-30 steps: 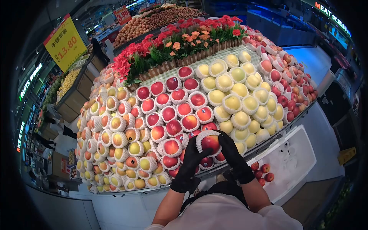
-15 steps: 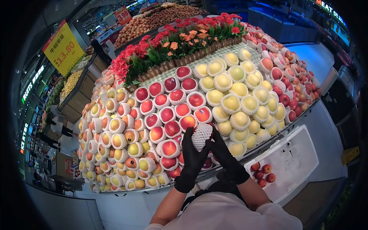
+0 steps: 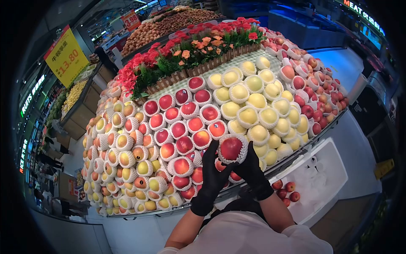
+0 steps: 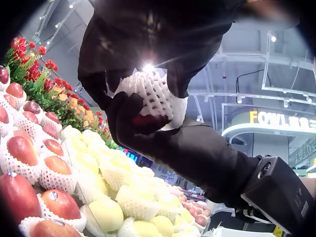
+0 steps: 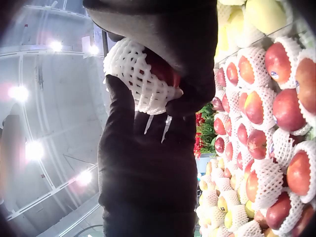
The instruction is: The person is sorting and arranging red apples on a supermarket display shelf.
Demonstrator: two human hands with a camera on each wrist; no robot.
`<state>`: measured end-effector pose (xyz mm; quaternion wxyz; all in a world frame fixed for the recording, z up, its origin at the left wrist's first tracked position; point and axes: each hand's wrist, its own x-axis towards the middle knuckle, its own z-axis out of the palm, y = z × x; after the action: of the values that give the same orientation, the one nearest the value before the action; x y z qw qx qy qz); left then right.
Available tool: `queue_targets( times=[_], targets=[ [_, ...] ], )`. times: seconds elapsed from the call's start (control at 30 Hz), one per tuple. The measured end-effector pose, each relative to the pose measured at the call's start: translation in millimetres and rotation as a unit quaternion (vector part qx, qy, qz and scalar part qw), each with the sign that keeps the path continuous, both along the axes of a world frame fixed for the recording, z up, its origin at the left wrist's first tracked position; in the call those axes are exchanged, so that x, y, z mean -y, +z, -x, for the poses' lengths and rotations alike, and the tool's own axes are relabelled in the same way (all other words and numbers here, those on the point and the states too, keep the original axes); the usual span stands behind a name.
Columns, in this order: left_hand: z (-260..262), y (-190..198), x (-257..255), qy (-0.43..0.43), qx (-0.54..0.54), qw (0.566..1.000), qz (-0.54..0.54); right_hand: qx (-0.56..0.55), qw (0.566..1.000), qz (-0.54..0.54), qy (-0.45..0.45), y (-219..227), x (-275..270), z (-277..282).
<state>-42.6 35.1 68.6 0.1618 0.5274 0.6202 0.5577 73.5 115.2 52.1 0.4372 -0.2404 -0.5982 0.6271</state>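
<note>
Between both black-gloved hands is a red apple (image 3: 231, 148) in a white foam net, its bare red face turned up in the head view. My left hand (image 3: 214, 172) grips it from the left side, and my right hand (image 3: 250, 170) from the right. In the left wrist view the foam net (image 4: 150, 94) wraps much of the apple, with dark red skin showing below it. Gloved fingers curl around the netted apple in the right wrist view, where red skin (image 5: 160, 69) shows beside the mesh. Rows of netted red apples (image 3: 185, 144) lie just beyond the hands.
Netted yellow apples (image 3: 257, 100) are stacked to the right, and red-yellow apples (image 3: 124, 142) to the left. A fenced flower row (image 3: 186, 55) runs behind. At the lower right, a white foam box (image 3: 323, 182) holds several loose red apples (image 3: 294, 196) and white netting.
The apple has been turned in the hands: netting faced up half a second ago, and now the red face does. Both hands stay close together at the display's front.
</note>
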Motion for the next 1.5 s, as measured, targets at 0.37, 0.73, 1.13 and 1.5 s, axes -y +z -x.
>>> queue_targets(
  times=[0.37,0.73,1.13,1.5],
  targets=[
    [-5.7,-5.1,-11.4,-0.095,0.111,0.989,0.014,-0.185,0.943,0.265,0.073,-16.4,-13.6,-15.4],
    [43.2,-4.3,1.9,0.036,-0.079,0.989,0.117,0.016,0.980,0.126,0.156,-3.2,-20.0,-14.8],
    [35.9,-52.7,7.6,-0.059,0.096,0.991,0.065,0.280,0.898,-0.324,0.099,12.8,7.2,12.3],
    [71.2,-45.6,45.4,-0.088,0.483,0.867,0.089,0.270,0.944,-0.131,0.137,-7.4,-4.9,21.3]
  ],
)
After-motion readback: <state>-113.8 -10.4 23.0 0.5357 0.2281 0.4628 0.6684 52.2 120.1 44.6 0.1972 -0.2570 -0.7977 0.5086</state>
